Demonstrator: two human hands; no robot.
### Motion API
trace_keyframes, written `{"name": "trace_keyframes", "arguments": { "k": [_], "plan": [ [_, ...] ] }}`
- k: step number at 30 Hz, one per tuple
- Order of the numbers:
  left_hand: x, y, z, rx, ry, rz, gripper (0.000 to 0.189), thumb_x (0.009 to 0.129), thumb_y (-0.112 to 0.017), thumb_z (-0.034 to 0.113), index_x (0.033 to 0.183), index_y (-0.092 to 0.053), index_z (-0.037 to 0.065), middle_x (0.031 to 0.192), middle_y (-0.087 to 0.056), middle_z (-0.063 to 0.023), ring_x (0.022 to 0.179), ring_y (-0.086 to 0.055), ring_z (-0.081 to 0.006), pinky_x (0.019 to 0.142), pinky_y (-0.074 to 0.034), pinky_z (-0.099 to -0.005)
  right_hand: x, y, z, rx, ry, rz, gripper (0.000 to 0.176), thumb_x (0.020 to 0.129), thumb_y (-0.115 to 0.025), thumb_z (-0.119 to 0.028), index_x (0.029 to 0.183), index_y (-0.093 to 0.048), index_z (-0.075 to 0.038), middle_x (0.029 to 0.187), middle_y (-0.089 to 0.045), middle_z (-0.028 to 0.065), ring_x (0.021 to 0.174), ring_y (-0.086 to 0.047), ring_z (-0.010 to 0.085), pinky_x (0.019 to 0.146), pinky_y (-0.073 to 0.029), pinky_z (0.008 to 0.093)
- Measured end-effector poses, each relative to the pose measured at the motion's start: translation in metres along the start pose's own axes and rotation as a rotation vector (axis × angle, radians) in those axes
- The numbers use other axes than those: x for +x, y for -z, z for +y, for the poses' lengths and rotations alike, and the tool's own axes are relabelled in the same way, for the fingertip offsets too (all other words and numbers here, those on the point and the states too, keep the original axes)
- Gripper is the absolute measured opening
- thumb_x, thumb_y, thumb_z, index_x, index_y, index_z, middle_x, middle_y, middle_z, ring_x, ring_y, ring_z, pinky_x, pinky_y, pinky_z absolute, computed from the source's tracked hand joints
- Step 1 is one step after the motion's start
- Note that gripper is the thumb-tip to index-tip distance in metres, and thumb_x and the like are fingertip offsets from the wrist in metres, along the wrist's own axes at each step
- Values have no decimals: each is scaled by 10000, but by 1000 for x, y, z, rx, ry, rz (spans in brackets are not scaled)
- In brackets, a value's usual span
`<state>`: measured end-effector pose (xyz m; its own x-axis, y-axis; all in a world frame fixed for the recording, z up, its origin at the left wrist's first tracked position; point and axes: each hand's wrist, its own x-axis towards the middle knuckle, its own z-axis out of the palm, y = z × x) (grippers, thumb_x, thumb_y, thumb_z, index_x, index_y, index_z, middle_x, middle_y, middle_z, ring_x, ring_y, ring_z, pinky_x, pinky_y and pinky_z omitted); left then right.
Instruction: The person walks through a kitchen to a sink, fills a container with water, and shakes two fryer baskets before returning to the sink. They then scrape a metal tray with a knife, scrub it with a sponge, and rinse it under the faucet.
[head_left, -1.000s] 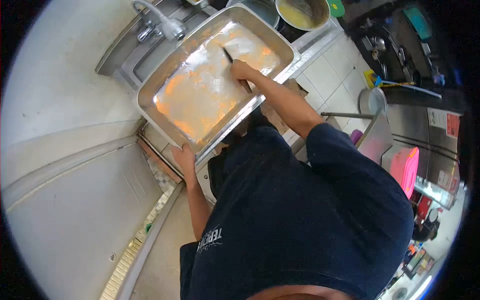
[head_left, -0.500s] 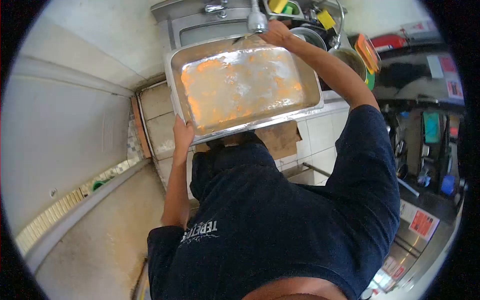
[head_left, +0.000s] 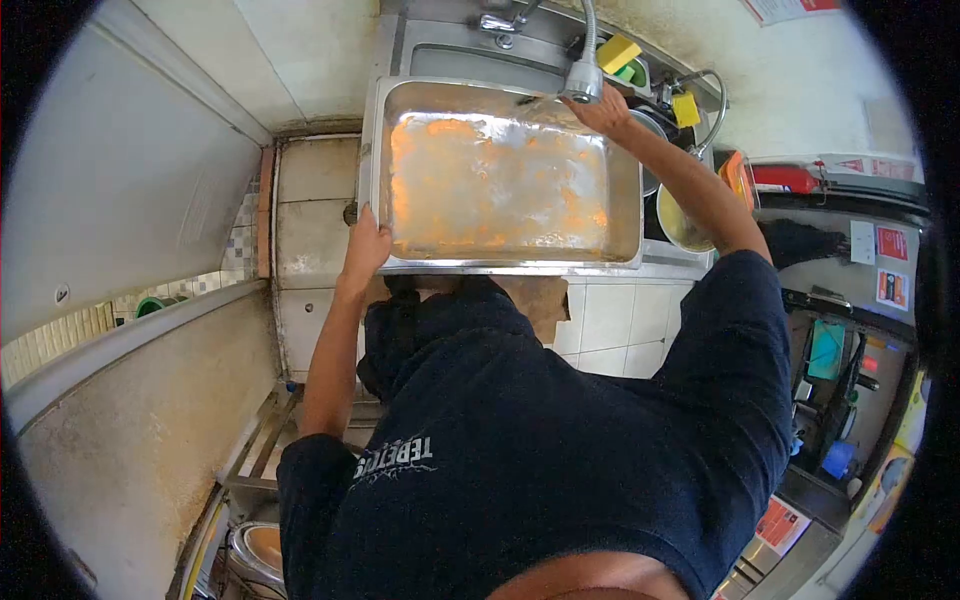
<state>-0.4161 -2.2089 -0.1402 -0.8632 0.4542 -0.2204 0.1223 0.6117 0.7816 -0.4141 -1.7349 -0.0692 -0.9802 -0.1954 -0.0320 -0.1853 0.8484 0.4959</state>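
A large rectangular metal pan [head_left: 480,190] with orange residue and a wet, shiny bottom lies over the sink [head_left: 465,66]. My left hand [head_left: 368,248] is closed on the pan's left rim near its lower left corner. At the pan's upper right, my right hand [head_left: 604,110] is beside the hanging faucet head [head_left: 583,82]. The fingers of that hand are partly hidden behind the faucet head, so I cannot tell what they hold. A thin stream or spray shows at the pan's far edge, left of the faucet head.
Behind the right hand are a yellow sponge [head_left: 618,52], a yellow cloth [head_left: 686,110] and a second curved faucet [head_left: 722,100]. A round bowl [head_left: 680,222] stands right of the pan. Cardboard [head_left: 540,302] lies on the tiled floor. A red extinguisher [head_left: 786,179] is at right.
The view has turned and shifted, so the pan appears straighter and farther right. My left hand still grips its rim, and my right hand remains by the faucet head.
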Motion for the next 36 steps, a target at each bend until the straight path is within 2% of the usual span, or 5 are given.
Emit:
{"name": "trace_keyframes", "arguments": {
  "k": [8,10,14,28,36],
  "plan": [
    [4,-2,-6,7,-44,-7,437,723,-474,46,1130,-385,-88,901,-540,-329,875,-524,-456,770,-428,-468,-21,25,14,-84,76,2,165,770,-487,-203,811,-634,-143,899,-577,92,822,-578,194,646,-455,336],
    [2,-1,-7,23,-46,-32,432,722,-476,47,1123,-389,-86,901,-542,-324,879,-523,-454,771,-429,-464,-30,16,20,-286,90,-287,149,765,-492,-201,766,-631,-146,917,-570,79,841,-580,185,636,-454,330],
    [7,-5,-16,-36,-85,5,395,718,-475,50,1089,-407,-67,900,-545,-309,888,-520,-448,762,-434,-449,-40,36,28,-62,120,-72,125,749,-503,-119,806,-613,-132,866,-529,55,830,-573,197,666,-479,324],
    [6,3,-6,-85,-147,-32,379,704,-457,46,1077,-436,-22,920,-550,-290,895,-520,-441,762,-431,-443,-84,0,58,-205,40,-181,152,767,-484,-204,812,-617,-144,876,-521,57,802,-571,198,659,-472,341],
    [4,-1,-9,24,-64,-11,375,691,-456,38,1058,-441,-40,903,-546,-299,888,-519,-444,763,-430,-451,-11,72,37,385,16,-132,191,766,-462,-152,854,-606,-64,861,-586,149,791,-590,317,677,-481,385]
  ]
}}
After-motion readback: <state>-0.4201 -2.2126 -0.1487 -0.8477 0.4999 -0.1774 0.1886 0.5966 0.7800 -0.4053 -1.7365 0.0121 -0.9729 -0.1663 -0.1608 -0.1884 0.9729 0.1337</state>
